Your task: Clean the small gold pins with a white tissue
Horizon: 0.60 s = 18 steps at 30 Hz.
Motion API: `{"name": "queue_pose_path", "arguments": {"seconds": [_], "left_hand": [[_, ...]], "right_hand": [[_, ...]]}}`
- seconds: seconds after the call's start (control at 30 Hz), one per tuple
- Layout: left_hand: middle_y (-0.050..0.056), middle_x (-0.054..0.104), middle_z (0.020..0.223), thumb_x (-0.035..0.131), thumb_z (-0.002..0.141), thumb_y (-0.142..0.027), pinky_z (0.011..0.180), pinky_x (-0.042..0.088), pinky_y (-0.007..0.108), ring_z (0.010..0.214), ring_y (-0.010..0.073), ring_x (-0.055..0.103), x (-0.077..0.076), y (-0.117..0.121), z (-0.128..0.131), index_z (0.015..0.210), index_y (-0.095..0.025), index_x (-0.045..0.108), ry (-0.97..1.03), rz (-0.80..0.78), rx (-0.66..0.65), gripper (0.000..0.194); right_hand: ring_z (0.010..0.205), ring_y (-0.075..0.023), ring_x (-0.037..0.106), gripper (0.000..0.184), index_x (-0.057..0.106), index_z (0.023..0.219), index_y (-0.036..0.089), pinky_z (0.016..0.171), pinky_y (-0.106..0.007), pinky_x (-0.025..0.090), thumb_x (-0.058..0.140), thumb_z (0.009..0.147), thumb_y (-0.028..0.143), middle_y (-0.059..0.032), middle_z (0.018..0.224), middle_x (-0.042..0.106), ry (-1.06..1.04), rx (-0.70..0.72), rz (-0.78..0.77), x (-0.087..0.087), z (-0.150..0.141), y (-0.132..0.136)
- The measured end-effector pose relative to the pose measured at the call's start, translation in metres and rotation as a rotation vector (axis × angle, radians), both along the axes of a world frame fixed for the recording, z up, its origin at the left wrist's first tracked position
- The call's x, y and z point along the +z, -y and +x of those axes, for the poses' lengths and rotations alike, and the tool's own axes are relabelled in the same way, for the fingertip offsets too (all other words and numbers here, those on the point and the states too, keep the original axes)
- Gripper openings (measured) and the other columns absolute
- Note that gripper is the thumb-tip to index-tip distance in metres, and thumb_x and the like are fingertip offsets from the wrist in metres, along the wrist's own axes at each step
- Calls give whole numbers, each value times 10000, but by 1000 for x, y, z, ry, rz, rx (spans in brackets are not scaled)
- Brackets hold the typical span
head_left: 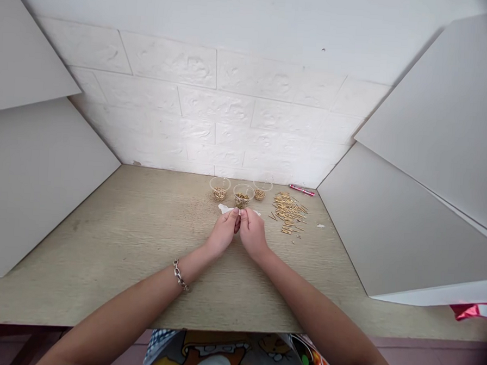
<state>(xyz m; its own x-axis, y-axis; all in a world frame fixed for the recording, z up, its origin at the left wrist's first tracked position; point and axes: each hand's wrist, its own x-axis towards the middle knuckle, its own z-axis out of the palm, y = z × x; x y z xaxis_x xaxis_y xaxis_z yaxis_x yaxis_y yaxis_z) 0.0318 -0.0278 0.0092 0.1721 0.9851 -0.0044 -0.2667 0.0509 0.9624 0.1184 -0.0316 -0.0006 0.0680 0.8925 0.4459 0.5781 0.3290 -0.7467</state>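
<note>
My left hand [223, 229] and my right hand [252, 232] meet over the middle of the table, thumbs side by side and fingers curled in. Both are closed in a pinch, and whatever sits between the fingertips is hidden or too small to make out. White tissue-like paper [224, 209] shows just behind the hands. Beyond it stands a clear plastic cup [243, 193] with small gold and dark pieces. Another clear cup [220, 188] of small golden pieces is to its left, and a third cup [263, 184] to its right.
Right of my hands lies a spread pile of thin gold sticks [289, 209]. Behind it is a red pen-like tube [302, 190]. Small white scraps [320, 226] lie farther right. Grey panels [420, 230] flank the wooden table [117, 252], with a white brick-pattern wall [214, 110] behind.
</note>
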Motion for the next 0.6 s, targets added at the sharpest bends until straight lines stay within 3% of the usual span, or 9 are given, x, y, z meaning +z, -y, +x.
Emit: {"name": "queue_pose_path", "arguments": {"seconds": [0.27, 0.43, 0.6], "left_hand": [[-61, 307, 486, 488, 705, -543, 440, 252, 197, 450, 62, 281, 2, 4, 2, 572, -174, 354, 68, -72, -17, 415], [-40, 390, 544, 461, 730, -510, 502, 309, 212, 513, 79, 347, -2, 1, 1, 588, -163, 392, -33, 22, 18, 381], [-11, 453, 578, 413, 786, -405, 551, 323, 232, 575, 114, 392, 0, -1, -4, 578, -165, 436, -273, 196, 78, 319]], "right_hand": [[548, -116, 366, 276, 295, 581, 207, 542, -246, 278, 279, 848, 273, 18, 573, 402, 67, -5, 51, -3, 0, -1], [560, -121, 365, 269, 286, 586, 208, 555, -248, 280, 277, 849, 266, 14, 585, 401, 109, 5, 70, -1, 2, 0], [529, -120, 357, 280, 298, 581, 210, 520, -247, 269, 267, 850, 284, 24, 545, 393, -17, -30, 5, 1, -3, 3]]}}
